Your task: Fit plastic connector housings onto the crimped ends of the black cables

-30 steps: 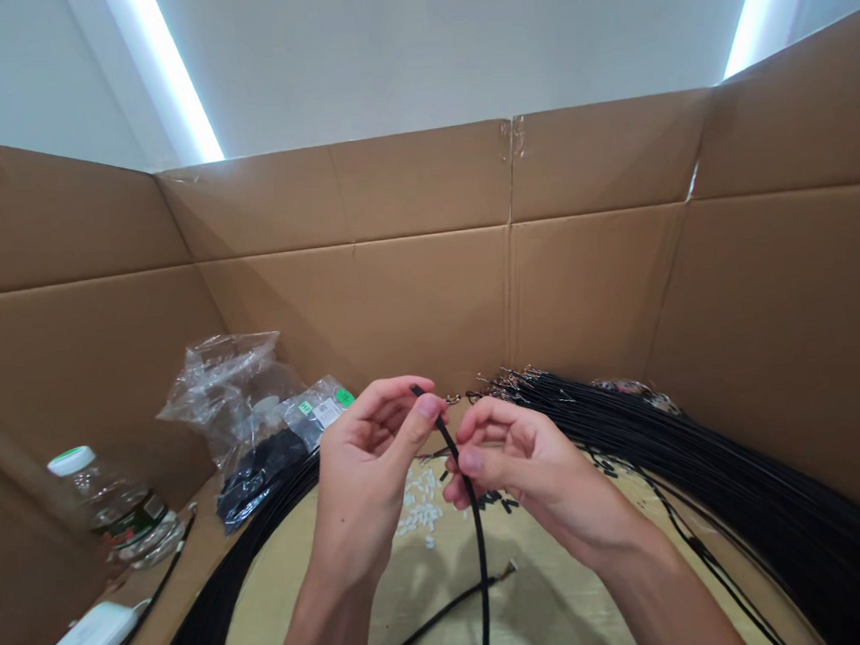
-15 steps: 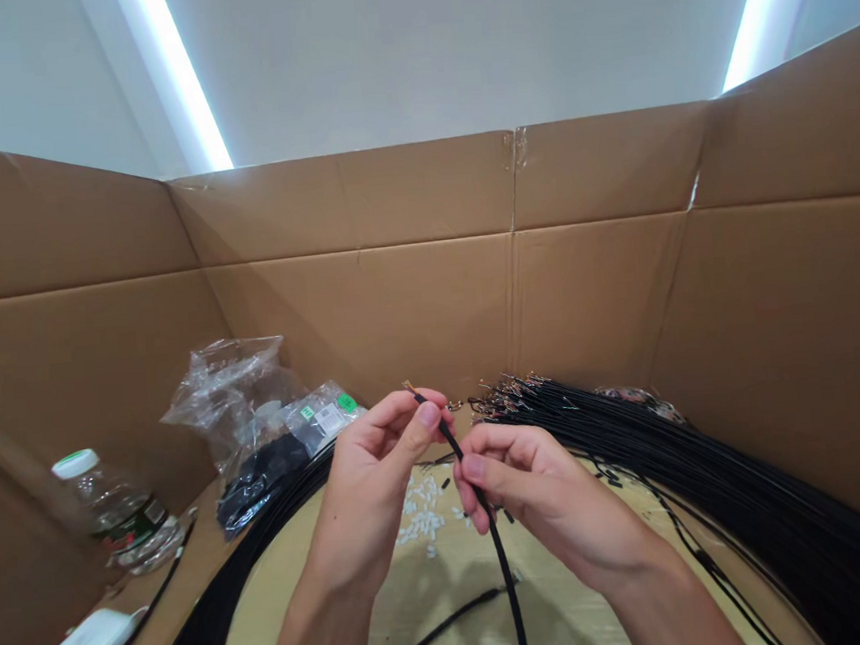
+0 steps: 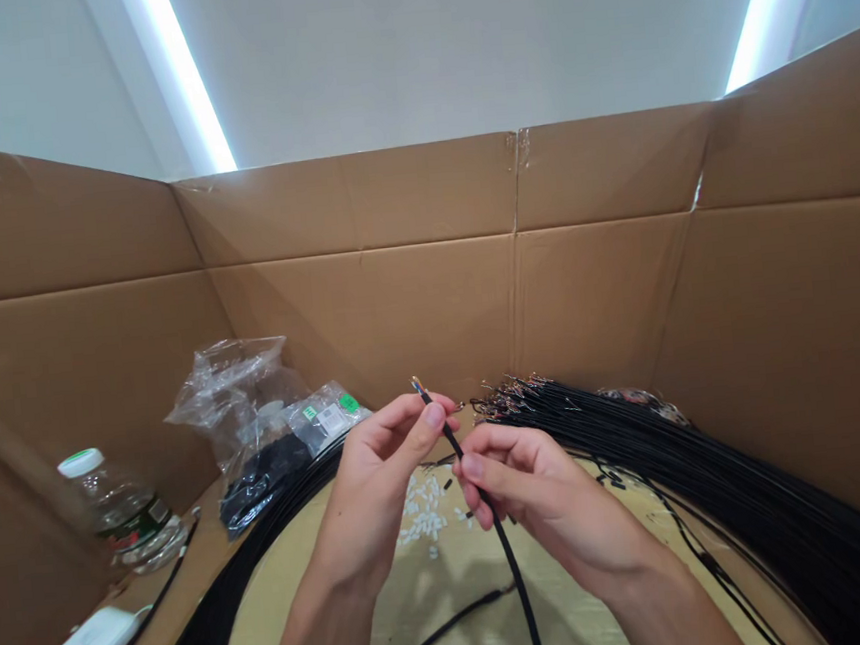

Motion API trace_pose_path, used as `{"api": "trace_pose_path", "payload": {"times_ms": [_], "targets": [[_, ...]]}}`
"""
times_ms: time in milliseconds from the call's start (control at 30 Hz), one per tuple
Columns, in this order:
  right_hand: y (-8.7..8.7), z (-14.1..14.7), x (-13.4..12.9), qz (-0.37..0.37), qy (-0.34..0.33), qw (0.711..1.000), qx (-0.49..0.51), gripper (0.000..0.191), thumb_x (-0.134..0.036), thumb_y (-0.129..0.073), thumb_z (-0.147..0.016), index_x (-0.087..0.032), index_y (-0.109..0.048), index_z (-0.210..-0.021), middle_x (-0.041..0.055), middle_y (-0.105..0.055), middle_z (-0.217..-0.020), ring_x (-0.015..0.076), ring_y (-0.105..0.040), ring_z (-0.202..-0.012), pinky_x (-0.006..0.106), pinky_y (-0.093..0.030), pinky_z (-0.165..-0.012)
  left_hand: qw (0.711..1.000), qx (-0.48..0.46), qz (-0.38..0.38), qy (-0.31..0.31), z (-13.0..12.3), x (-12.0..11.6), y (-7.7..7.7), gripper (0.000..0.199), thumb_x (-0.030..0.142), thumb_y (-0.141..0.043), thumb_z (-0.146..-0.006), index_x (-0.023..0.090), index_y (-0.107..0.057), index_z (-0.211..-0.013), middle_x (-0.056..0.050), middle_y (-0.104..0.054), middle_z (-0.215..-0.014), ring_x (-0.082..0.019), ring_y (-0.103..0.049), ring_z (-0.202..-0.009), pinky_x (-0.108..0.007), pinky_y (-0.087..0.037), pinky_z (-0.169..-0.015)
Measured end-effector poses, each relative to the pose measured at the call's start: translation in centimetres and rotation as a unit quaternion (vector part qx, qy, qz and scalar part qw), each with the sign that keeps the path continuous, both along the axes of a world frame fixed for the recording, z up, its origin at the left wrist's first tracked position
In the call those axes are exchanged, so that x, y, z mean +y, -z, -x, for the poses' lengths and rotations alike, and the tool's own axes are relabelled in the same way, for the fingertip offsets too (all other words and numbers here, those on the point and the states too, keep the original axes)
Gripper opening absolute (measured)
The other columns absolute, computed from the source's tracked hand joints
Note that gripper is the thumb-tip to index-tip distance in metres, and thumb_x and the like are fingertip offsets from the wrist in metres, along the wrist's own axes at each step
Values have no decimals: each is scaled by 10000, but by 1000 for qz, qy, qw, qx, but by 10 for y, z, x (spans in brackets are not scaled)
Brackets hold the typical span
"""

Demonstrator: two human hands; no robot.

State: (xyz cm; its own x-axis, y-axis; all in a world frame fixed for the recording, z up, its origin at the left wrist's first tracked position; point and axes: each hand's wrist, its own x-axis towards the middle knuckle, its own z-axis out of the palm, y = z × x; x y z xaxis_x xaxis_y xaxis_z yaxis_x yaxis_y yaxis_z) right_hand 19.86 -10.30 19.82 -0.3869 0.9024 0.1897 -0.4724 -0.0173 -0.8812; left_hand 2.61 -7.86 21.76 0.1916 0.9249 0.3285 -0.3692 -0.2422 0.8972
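- My left hand [image 3: 379, 477] is pinching the black cable [image 3: 513, 566] just below its tip; my right hand [image 3: 530, 479] is pinching it lower down, its fingers curling.
- The cable is hanging between my forearms, above the yellowish tabletop [image 3: 289, 556].
- Its tip is already baring thin coloured wires [image 3: 419, 388]; I am seeing no connector there, so I am judging this end unfinished.
- Beyond, small white pieces [image 3: 421, 519] are lying loose, looking hard and stubby.
- On the right, a thick bundle of smooth black cables [image 3: 637, 445] is curving away, frayed ends showing.
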Motion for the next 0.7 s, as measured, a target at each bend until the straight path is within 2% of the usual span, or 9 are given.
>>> {"api": "trace_pose_path", "payload": {"times_ms": [167, 333, 567, 700], "targets": [[-2, -5, -2, -38, 76, 994, -67, 391, -493, -990, -833, -187, -754, -897, -19, -692, -730, 116, -595, -651, 262, -406, -640, 997, 31, -67, -24, 3, -1, 2, 240, 524, -912, -933, 286, -919, -966, -13, -827, -957, -156, -727, -970, -204, -541, -888], [-4, -8, -3, -61, 76, 992, -81, 375, -497, -954, -876, -180, -755, -900, -14, -694, -739, 117, -601, -655, 267, -414, -647, 990, 52, -102, -78, -7, -2, 4, 256, 532, -828, -1010, 298, -916, -956, 3, -805, -892, -144, -708, -900, -207, -535, -850], [-8, -11, -4, -24, 38, 998, -45, 380, -495, -953, -871, -170, -756, -861, -11, -686, -737, 98, -556, -623, 259, -382, -627, 996, 23, -77, -28, -12, 2, 8, 271, 541, -813, -1020, 294, -915, -979, -9, -808, -946, -160, -703, -939, -222, -529, -883], [-6, -10, -4, -40, 80, 994, -63, 388, -494, -991, -819, -178, -773, -879, -11, -688, -728, 114, -587, -636, 263, -405, -629, 997, 28, -73, -25, -13, 3, 10, 283, 549, -796, -1031, 294, -915, -994, -10, -793, -933, -162, -686, -933, -223, -523, -866]]}}
